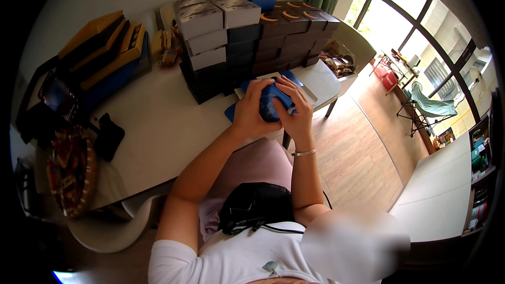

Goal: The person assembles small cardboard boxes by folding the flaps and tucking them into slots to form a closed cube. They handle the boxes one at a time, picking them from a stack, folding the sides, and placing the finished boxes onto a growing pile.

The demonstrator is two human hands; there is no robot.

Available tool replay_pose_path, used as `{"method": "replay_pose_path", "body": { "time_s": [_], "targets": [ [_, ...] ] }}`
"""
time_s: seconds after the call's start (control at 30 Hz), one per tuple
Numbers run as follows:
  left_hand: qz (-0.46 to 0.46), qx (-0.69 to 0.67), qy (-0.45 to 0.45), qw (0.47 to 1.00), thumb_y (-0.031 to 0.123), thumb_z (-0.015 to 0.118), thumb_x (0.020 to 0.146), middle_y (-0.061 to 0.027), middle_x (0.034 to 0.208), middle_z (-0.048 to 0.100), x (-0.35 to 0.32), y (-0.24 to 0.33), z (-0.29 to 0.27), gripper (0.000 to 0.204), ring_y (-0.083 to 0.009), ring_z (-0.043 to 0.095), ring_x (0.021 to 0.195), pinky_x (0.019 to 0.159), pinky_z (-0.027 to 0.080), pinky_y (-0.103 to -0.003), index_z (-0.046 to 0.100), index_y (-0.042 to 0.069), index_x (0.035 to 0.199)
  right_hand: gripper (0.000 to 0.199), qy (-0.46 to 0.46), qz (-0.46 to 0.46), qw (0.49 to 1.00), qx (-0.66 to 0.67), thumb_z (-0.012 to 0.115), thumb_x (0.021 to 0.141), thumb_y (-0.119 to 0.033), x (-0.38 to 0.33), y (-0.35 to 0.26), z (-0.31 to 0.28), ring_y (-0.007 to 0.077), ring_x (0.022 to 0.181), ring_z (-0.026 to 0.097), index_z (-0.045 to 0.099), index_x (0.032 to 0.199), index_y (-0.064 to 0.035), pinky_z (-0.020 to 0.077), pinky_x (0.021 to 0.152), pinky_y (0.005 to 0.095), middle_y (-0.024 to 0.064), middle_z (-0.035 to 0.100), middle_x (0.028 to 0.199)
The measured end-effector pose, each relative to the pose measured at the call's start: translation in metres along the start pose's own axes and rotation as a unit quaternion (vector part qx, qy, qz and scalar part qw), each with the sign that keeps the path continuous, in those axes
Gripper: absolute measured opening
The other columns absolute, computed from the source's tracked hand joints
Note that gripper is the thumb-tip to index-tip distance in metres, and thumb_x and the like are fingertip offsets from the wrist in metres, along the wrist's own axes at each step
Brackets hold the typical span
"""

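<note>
Both my hands are wrapped round a blue package [268, 104] with pale markings, held just over the front edge of the table [158, 121]. My left hand [247, 113] grips its left side, fingers curled over the top. My right hand [299, 113] closes on its right side, thumb pressed against the front. Whether the package is a soft pouch or a small box I cannot tell. Under and behind my hands lies a blue and white flat piece [304, 85], like an opened box; its middle is hidden by my hands. Another blue edge [230, 113] shows beside my left wrist.
Behind my hands rise stacks of white boxes [200, 21] and dark brown boxes [281, 42]. Open yellow-and-black boxes [108, 47] lean at the left. Nearer stand a woven basket [71, 173] of wrapped items and a black pouch [109, 137]. A chair [118, 231] stands at the lower left.
</note>
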State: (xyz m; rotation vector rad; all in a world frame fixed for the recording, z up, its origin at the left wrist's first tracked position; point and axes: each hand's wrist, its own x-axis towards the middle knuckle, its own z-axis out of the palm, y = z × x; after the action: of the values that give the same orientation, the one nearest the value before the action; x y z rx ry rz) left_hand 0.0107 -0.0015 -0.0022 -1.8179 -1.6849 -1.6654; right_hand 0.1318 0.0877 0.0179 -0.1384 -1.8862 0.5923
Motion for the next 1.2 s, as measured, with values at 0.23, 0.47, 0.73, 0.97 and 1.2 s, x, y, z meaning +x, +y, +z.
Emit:
{"method": "replay_pose_path", "body": {
  "time_s": [0.23, 0.47, 0.73, 0.97, 1.2],
  "targets": [
    [0.020, -0.020, -0.032, 0.999, 0.023, 0.089, 0.052, -0.0148, 0.131, 0.051, -0.003, 0.001, -0.001, 0.093, -0.0341, 0.058, 0.115, 0.087, 0.053, -0.039, 0.040, 0.014, 0.131, 0.036, -0.049, 0.110, 0.992, 0.041, 0.076, 0.079, -0.007, 0.001, -0.011, -0.018, 0.0314, 0.107, 0.067, 0.066, 0.113, -0.0019, 0.0539, 0.088, 0.0368, 0.0156, 0.069, 0.116],
    [0.127, -0.063, 0.016, 0.990, 0.027, 0.094, 0.057, -0.0184, 0.144, 0.040, 0.001, -0.005, 0.003, 0.111, -0.0383, 0.049, 0.127, 0.104, 0.042, -0.046, 0.025, 0.014, 0.144, 0.051, -0.059, 0.194, 0.979, 0.024, 0.075, 0.085, -0.015, 0.002, -0.026, -0.057, 0.0135, 0.081, 0.062, 0.058, 0.131, -0.0046, 0.0495, 0.071, 0.0235, 0.0089, 0.067, 0.095],
    [-0.207, -0.442, -0.003, 0.873, 0.007, 0.082, 0.078, -0.0150, 0.143, 0.042, -0.003, -0.025, 0.012, 0.094, -0.0249, 0.051, 0.126, 0.106, 0.044, -0.039, 0.023, 0.009, 0.150, 0.066, 0.146, 0.154, 0.826, 0.522, 0.066, 0.091, -0.004, -0.008, 0.010, -0.022, 0.0222, 0.123, 0.053, 0.033, 0.149, -0.0055, 0.0478, 0.101, 0.0364, 0.0154, 0.054, 0.132],
    [-0.179, -0.461, 0.022, 0.869, -0.002, 0.080, 0.078, -0.0065, 0.126, 0.058, -0.002, -0.026, 0.010, 0.069, -0.0174, 0.056, 0.118, 0.099, 0.050, -0.035, 0.045, 0.006, 0.137, 0.068, 0.005, 0.270, 0.878, 0.396, 0.072, 0.079, 0.008, -0.009, 0.011, -0.012, 0.0180, 0.121, 0.052, 0.044, 0.140, -0.0024, 0.0466, 0.100, 0.0312, 0.0112, 0.056, 0.129],
    [-0.246, -0.351, -0.062, 0.901, -0.001, 0.084, 0.074, -0.0056, 0.117, 0.061, 0.000, -0.025, 0.005, 0.065, -0.0166, 0.063, 0.104, 0.073, 0.060, -0.030, 0.053, 0.008, 0.131, 0.068, 0.006, 0.213, 0.923, 0.319, 0.076, 0.081, 0.000, -0.012, 0.024, -0.020, 0.0180, 0.116, 0.056, 0.043, 0.140, -0.0026, 0.0466, 0.099, 0.0325, 0.0108, 0.057, 0.126]
  ]
}}
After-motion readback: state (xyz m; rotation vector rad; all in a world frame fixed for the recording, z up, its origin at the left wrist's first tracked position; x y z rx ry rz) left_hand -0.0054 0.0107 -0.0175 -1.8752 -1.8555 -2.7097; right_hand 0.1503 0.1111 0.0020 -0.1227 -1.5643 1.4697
